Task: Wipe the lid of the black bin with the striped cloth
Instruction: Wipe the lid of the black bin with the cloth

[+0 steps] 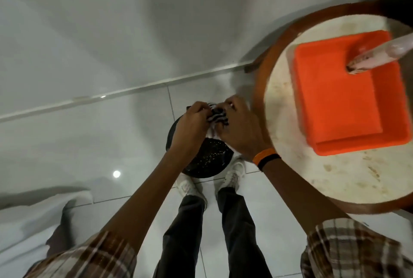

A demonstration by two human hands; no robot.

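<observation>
The black bin (pixel 207 161) stands on the tiled floor just ahead of my feet, its round lid speckled with pale dust. Above its far side I hold the black-and-white striped cloth (pixel 216 114) bunched between both hands. My left hand (pixel 194 123) grips the cloth's left part and my right hand (pixel 238 127) grips its right part. The hands hide the far half of the lid. Whether the cloth touches the lid is unclear.
A round table (pixel 335 177) with a pale stained top and brown rim stands close on the right, carrying an orange tray (pixel 344 103) and a clear bottle (pixel 380 54). A white wall rises behind the bin. White fabric (pixel 26 221) lies at lower left.
</observation>
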